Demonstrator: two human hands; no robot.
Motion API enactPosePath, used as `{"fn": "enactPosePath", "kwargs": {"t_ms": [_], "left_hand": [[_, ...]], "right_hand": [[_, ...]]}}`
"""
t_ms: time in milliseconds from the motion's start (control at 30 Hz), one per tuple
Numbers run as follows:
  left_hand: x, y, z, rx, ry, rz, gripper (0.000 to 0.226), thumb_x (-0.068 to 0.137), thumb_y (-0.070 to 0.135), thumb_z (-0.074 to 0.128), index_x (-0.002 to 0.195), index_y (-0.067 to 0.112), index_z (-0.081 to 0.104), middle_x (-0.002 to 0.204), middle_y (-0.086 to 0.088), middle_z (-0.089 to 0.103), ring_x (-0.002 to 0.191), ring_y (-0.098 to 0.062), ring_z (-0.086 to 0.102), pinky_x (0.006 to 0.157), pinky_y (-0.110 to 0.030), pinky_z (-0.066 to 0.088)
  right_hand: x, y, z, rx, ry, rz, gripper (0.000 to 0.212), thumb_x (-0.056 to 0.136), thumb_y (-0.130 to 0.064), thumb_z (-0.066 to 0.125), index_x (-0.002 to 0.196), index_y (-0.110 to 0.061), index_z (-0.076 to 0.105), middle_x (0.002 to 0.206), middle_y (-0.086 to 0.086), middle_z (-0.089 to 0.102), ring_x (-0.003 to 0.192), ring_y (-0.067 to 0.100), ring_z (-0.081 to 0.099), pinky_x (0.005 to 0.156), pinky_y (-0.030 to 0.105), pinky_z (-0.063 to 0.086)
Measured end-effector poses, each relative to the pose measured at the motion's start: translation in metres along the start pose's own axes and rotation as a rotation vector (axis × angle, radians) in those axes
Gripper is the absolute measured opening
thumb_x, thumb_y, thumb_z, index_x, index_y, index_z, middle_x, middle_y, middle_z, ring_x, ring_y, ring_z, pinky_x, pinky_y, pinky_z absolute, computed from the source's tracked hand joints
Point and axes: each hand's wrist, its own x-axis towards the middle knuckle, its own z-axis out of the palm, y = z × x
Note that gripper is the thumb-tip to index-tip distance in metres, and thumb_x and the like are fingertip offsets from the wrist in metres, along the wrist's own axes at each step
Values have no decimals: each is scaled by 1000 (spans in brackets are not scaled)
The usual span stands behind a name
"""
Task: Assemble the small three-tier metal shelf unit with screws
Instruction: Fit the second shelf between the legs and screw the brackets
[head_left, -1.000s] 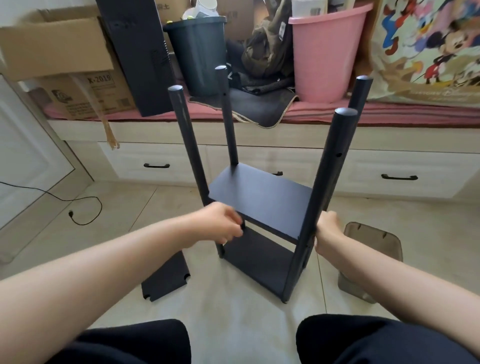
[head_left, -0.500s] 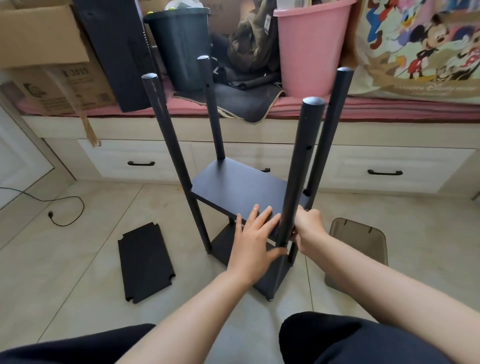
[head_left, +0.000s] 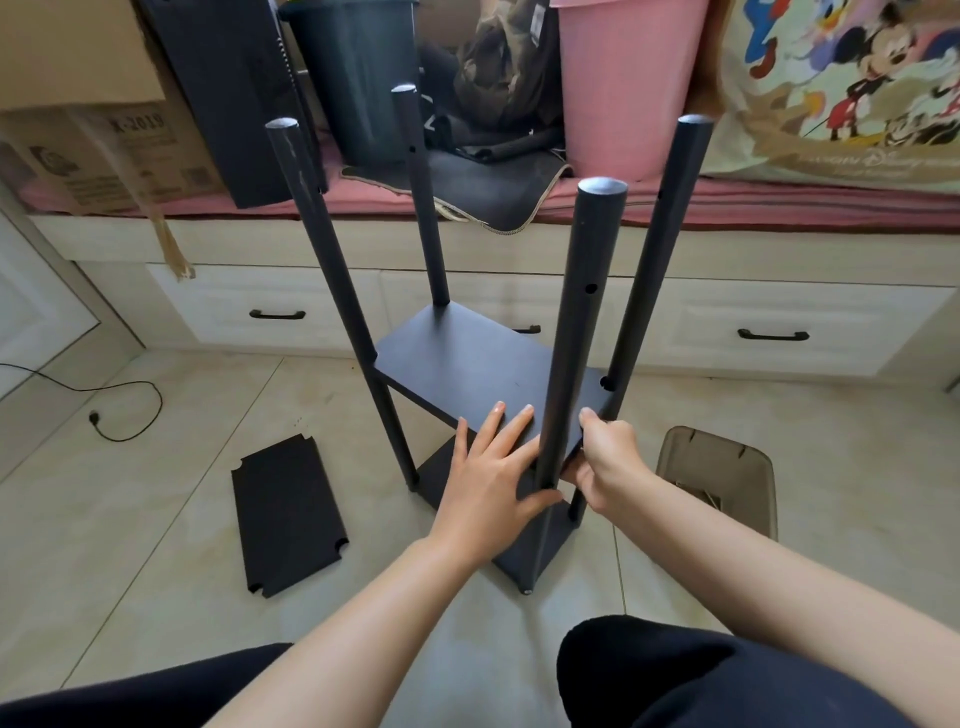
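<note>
Left hand (head_left: 491, 475) flat, fingers straight, on middle shelf (head_left: 467, 364); right hand (head_left: 605, 460) grips shelf's near-right edge beside post (head_left: 576, 332).

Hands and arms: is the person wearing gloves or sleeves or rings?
No gloves. The left hand and the right hand are bare, with short plain nails and no rings, watch or bracelet showing. Both forearms are bare too; no sleeve reaches into view.

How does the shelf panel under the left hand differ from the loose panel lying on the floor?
The middle shelf panel sits raised between the four posts; the loose panel lies flat on the floor tiles, apart from the frame. The left hand presses flat on the middle one while the right hand grips its near edge; nothing touches the loose one, whose notched corners are bare. Both are dark rectangles.
</note>
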Motion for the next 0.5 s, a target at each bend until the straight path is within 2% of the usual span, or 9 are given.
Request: {"fn": "enactPosePath", "kwargs": {"t_ms": [100,200,267,433,500], "left_hand": [[-1,-4,-1,32,0,18,66,95,52,59,154,37,34,167,11,19,156,-19,-1,123,-49,-9],[-3,-11,-4,21,6,49,66,95,52,59,154,37,34,166,12,19,156,-18,-1,122,-45,-13],[-4,-20,-10,-21,11,75,66,94,50,62,154,36,36,165,13,20,156,-16,0,121,-41,-15],[-6,-42,-26,-48,-26,102,67,92,46,67,152,38,36,165,14,21,156,-13,-6,125,-44,-6],[-8,-47,-31,-197,-24,6,65,87,38,76,145,42,45,165,18,16,154,-7,-11,125,-40,-1]], "right_hand": [[0,-3,-3,50,-42,12,32,107,-22,38,128,-3,51,118,17,66,101,35,69,86,59,56],[-4,-4,-4,82,-95,34,30,106,-19,40,127,-2,52,115,18,69,96,35,71,71,52,60],[-6,-3,-5,104,-133,54,29,105,-15,43,128,0,52,113,20,69,94,36,72,66,49,61],[-8,-9,-6,129,-192,106,28,98,-7,53,125,2,55,100,20,72,87,33,73,59,41,61],[-10,-9,-4,108,-224,105,26,99,-6,53,123,3,56,102,21,72,88,33,73,60,41,61]]}}
